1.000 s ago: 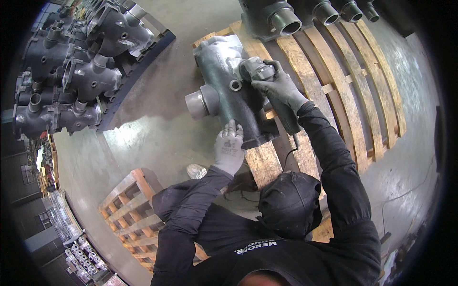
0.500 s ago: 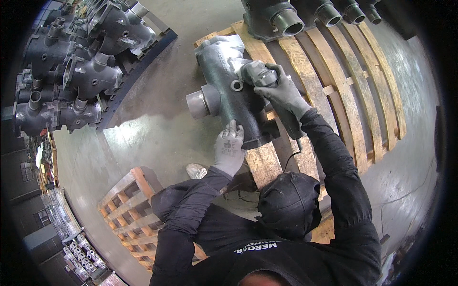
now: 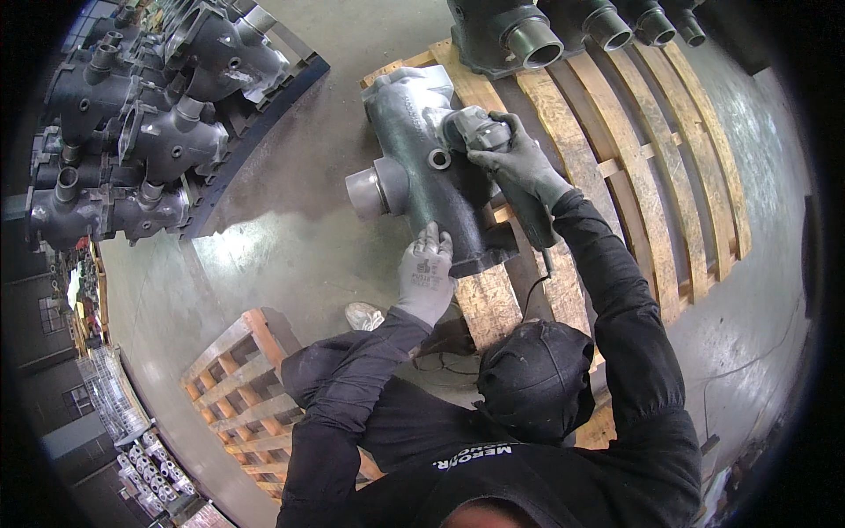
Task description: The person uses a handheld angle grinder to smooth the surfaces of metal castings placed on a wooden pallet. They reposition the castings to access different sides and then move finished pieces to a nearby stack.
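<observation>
A dark metal pipe casting (image 3: 421, 172) lies on a wooden pallet, with a bright flange at its far end and a stub pipe jutting left. My right hand (image 3: 524, 163), in a grey glove, is closed around the head end of an angle grinder (image 3: 531, 214). The grinder's head sits against the casting's upper right side, near a small round port (image 3: 439, 159); its disc is mostly hidden. My left hand (image 3: 426, 275), also gloved, rests on the casting's near end with the fingers stretched out along it.
The slatted pallet (image 3: 572, 132) reaches right, with several similar castings (image 3: 506, 40) at its far edge. More castings (image 3: 172, 145) are stacked at the far left. A smaller wooden pallet (image 3: 238, 396) stands at the lower left. The grinder's cord (image 3: 533, 290) runs down beside my knee.
The grinder's head has shifted and tilted slightly on the casting with my right hand. My left hand stays in the same place on the casting.
</observation>
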{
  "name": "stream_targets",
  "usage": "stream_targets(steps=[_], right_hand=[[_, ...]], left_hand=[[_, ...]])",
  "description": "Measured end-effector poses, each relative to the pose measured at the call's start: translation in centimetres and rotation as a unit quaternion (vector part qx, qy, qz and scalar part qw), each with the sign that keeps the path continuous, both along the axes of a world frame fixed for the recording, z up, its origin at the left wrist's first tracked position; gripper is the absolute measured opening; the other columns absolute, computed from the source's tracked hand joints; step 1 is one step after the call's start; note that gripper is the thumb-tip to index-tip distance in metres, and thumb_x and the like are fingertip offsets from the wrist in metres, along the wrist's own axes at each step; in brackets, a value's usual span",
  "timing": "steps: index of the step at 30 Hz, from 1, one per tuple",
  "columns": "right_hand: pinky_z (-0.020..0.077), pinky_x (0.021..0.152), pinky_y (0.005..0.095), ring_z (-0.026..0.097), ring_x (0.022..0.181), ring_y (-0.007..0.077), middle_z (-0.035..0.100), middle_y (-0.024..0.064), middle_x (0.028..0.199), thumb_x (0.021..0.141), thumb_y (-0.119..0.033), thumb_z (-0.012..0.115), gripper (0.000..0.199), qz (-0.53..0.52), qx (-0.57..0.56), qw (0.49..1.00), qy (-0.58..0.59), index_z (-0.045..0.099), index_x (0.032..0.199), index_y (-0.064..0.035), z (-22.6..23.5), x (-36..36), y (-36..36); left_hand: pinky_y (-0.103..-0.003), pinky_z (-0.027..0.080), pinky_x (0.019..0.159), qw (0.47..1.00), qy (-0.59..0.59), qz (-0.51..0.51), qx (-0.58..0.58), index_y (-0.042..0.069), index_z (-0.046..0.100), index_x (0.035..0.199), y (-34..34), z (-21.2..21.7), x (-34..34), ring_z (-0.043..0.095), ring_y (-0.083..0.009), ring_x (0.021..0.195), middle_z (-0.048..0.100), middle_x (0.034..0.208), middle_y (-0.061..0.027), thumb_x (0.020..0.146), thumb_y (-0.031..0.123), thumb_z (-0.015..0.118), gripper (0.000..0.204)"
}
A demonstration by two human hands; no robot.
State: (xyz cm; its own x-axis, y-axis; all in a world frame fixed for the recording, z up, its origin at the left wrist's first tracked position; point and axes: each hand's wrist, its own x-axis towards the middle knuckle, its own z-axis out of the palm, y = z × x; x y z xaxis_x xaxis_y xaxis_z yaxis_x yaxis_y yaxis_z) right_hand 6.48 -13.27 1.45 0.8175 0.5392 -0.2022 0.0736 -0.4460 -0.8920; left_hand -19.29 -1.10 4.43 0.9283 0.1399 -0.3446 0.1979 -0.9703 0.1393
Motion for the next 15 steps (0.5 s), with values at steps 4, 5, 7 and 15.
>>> stream_targets(steps=[4, 5, 7, 15], right_hand=[[0.0509, 0.107, 0.038, 0.065, 0.124, 0.0269, 0.066, 0.0183, 0.133, 0.077, -0.039, 0.095, 0.096, -0.038, 0.003, 0.998, 0.042, 0.042, 0.151, -0.01, 0.1, 1.2, 0.8], [0.0488, 0.111, 0.0387, 0.063, 0.128, 0.0282, 0.065, 0.0189, 0.137, 0.075, -0.041, 0.095, 0.099, -0.051, 0.0, 0.996, 0.068, 0.042, 0.152, -0.0077, 0.0, 1.6, 0.8], [0.0481, 0.112, 0.0396, 0.063, 0.129, 0.029, 0.064, 0.0187, 0.138, 0.075, -0.044, 0.095, 0.1, -0.013, 0.017, 0.998, 0.059, 0.041, 0.152, -0.0091, -0.5, 2.1, 0.7], [0.0505, 0.108, 0.0378, 0.065, 0.125, 0.0271, 0.065, 0.0196, 0.137, 0.074, -0.045, 0.095, 0.099, -0.034, 0.052, 0.994, 0.092, 0.042, 0.15, -0.0101, -1.4, 3.6, 1.3]], left_hand=[[-0.042, 0.037, 0.121, 1.0, -0.01, 0.008, -0.015, 0.001, 0.05, 0.151, 0.1, 0.0, -0.1, 0.049, -0.0344, 0.144, 0.044, 0.161, -0.0249, 0.077, 0.031, 0.087, 0.088], [-0.042, 0.038, 0.121, 1.0, -0.01, 0.003, -0.009, 0.001, 0.05, 0.151, 0.1, -0.1, -0.1, 0.05, -0.0344, 0.144, 0.044, 0.161, -0.025, 0.077, 0.031, 0.087, 0.087], [-0.042, 0.039, 0.12, 1.0, -0.015, -0.004, 0.004, 0.001, 0.051, 0.15, 0.1, -0.2, -0.1, 0.05, -0.0345, 0.143, 0.045, 0.16, -0.0253, 0.077, 0.031, 0.087, 0.087], [-0.041, 0.038, 0.12, 1.0, -0.006, -0.004, 0.011, 0.001, 0.05, 0.151, -0.1, 0.2, 0.1, 0.049, -0.0337, 0.145, 0.046, 0.16, -0.025, 0.078, 0.032, 0.087, 0.087]])
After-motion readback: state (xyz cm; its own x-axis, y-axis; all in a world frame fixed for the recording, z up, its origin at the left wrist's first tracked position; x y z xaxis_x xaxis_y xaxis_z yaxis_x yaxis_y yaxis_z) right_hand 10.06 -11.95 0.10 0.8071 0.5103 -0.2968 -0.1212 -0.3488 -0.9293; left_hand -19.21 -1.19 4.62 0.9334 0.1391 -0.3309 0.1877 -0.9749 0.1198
